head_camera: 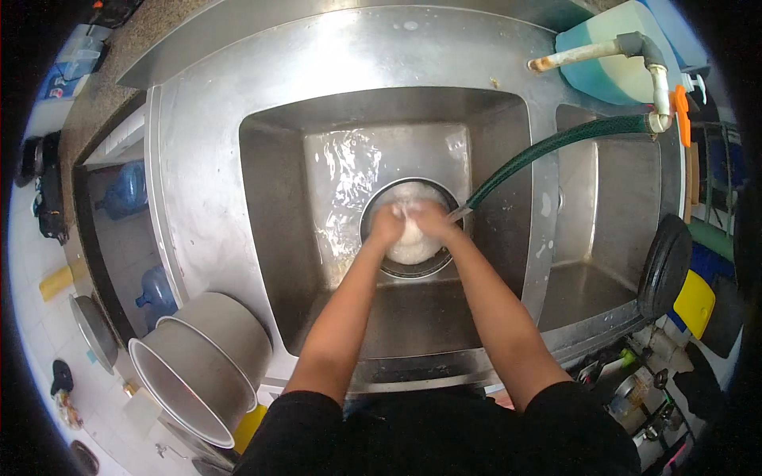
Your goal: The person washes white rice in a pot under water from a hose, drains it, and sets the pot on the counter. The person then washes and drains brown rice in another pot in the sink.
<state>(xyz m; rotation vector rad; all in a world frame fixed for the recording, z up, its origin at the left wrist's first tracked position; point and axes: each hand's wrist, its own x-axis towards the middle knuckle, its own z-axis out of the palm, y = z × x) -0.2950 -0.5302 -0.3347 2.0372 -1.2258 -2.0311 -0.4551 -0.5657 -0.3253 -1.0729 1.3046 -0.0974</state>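
Note:
Both hands are over a round metal pot [411, 273] standing in the large stainless steel sink basin [390, 140]. My left hand [388, 225] and my right hand [430, 220] come close together above a whitish mass [415, 247] in the pot, which looks like wet grains, perhaps rice. Motion blurs the fingers, so their grip cannot be made out. A green hose [530, 156] reaches in from the right; its clear end lies at the pot's rim beside my right hand. Water glistens on the basin floor left of the pot.
Nested metal pots [217, 351] lie tilted at the lower left. A second basin [625, 190] is on the right, with a black round lid [665, 268] at its edge. A rusty pipe [574, 58] and a jug of liquid [601, 77] stand at the upper right.

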